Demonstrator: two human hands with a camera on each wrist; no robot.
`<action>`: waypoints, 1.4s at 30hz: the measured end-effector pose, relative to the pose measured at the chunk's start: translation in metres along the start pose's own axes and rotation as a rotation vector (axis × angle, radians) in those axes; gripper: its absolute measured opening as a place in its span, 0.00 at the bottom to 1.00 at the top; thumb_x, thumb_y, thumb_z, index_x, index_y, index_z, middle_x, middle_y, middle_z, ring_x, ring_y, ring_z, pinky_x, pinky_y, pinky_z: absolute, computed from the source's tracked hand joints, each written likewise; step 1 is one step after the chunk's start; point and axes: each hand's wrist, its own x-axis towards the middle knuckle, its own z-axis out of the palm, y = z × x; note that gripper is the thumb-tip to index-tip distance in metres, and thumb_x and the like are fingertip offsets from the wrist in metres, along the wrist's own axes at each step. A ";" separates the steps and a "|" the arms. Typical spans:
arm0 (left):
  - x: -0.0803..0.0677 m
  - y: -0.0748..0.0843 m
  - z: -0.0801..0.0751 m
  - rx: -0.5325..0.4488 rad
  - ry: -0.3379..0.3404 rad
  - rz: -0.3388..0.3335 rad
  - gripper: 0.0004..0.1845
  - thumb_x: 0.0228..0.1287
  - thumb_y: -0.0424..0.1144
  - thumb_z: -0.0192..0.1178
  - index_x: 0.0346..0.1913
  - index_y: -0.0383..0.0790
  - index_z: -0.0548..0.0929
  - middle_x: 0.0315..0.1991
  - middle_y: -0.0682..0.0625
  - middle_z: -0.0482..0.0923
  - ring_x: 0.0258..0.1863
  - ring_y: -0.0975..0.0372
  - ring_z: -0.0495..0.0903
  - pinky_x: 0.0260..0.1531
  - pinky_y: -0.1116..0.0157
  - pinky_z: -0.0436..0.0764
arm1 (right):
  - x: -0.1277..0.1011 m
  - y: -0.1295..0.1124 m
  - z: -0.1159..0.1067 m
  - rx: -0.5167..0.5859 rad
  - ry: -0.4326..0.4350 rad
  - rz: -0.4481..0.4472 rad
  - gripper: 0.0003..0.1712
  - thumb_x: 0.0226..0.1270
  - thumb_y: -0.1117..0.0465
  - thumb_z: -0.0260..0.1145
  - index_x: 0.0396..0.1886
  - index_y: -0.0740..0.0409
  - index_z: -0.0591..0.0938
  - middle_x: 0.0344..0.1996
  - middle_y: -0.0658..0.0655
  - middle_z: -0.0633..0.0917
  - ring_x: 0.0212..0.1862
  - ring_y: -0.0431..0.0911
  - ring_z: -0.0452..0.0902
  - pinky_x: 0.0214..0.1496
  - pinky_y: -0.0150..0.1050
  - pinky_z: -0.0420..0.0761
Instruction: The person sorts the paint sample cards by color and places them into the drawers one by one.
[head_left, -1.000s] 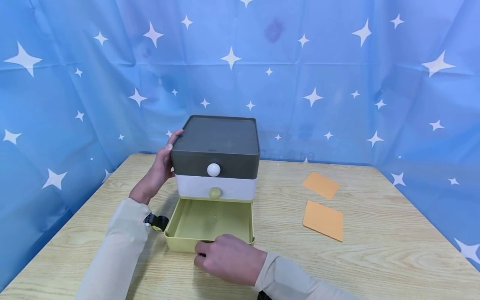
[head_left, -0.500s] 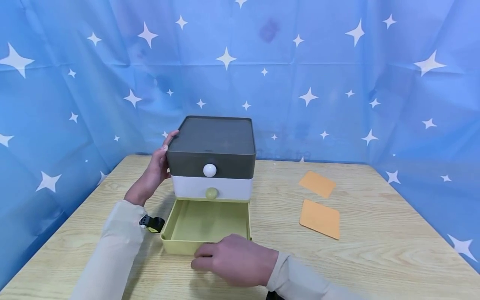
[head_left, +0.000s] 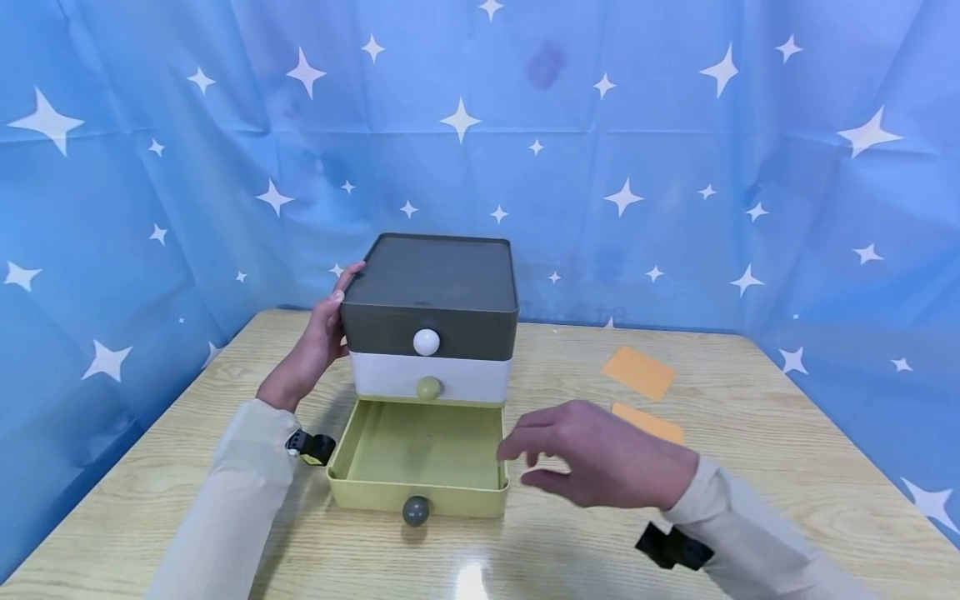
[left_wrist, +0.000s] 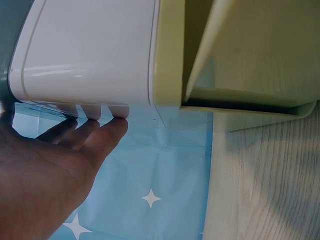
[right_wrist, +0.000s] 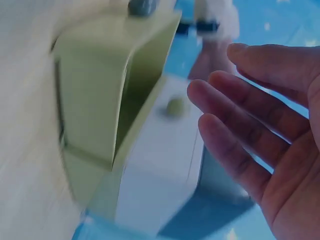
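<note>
My right hand (head_left: 600, 454), fingers spread and holding nothing, hovers just right of the pulled-out green drawer (head_left: 420, 454); orange cards (head_left: 637, 372) lie further right.

Pale wood-grain worktop (head_left: 780, 500), with a bright glare spot on its near edge, below and left of the right fingers (head_left: 517, 446). Two orange cards lie flat to the right of those fingers. The near card (head_left: 654, 423) is partly hidden behind the knuckles. The far card (head_left: 638, 372) is beyond it, apart from it and fully in view. A blue cloth backdrop (head_left: 675, 125) with white stars hangs behind and on both sides, passing close behind the left fingers (head_left: 348, 272). It has a dark smudge high at centre.
</note>
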 end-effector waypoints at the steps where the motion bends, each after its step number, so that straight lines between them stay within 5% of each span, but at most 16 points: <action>1: 0.000 0.000 0.000 0.002 -0.001 0.000 0.30 0.74 0.65 0.16 0.78 0.78 0.39 0.82 0.49 0.36 0.74 0.40 0.54 0.53 0.50 0.69 | -0.006 0.005 -0.002 0.014 0.013 0.026 0.16 0.60 0.67 0.73 0.47 0.50 0.85 0.42 0.45 0.88 0.37 0.31 0.83 0.41 0.23 0.79; 11: -0.001 0.001 0.002 -0.003 0.006 -0.001 0.31 0.74 0.65 0.17 0.78 0.77 0.40 0.82 0.48 0.37 0.74 0.40 0.53 0.53 0.49 0.68 | -0.068 0.064 0.009 -0.071 0.019 0.392 0.19 0.58 0.61 0.76 0.50 0.46 0.85 0.47 0.45 0.87 0.50 0.44 0.84 0.48 0.42 0.83; 21: 0.000 -0.001 0.002 -0.024 0.008 -0.006 0.31 0.73 0.66 0.17 0.78 0.78 0.40 0.82 0.49 0.35 0.74 0.41 0.53 0.57 0.43 0.65 | -0.117 0.109 0.028 -0.012 -0.136 0.718 0.43 0.49 0.44 0.80 0.63 0.58 0.77 0.63 0.70 0.74 0.63 0.68 0.70 0.55 0.62 0.76; 27: 0.001 -0.001 0.002 -0.018 0.007 -0.002 0.31 0.73 0.66 0.17 0.78 0.78 0.40 0.82 0.49 0.35 0.74 0.41 0.53 0.57 0.44 0.67 | -0.130 0.120 0.034 -0.018 -0.211 0.763 0.47 0.47 0.41 0.80 0.63 0.60 0.76 0.59 0.73 0.75 0.58 0.72 0.71 0.51 0.64 0.76; 42: 0.002 0.000 0.001 -0.013 0.014 0.003 0.31 0.73 0.65 0.17 0.78 0.77 0.40 0.82 0.49 0.36 0.74 0.41 0.54 0.57 0.43 0.67 | -0.129 0.123 0.035 0.026 -0.225 0.800 0.35 0.48 0.43 0.80 0.53 0.55 0.81 0.50 0.64 0.77 0.46 0.54 0.74 0.44 0.49 0.76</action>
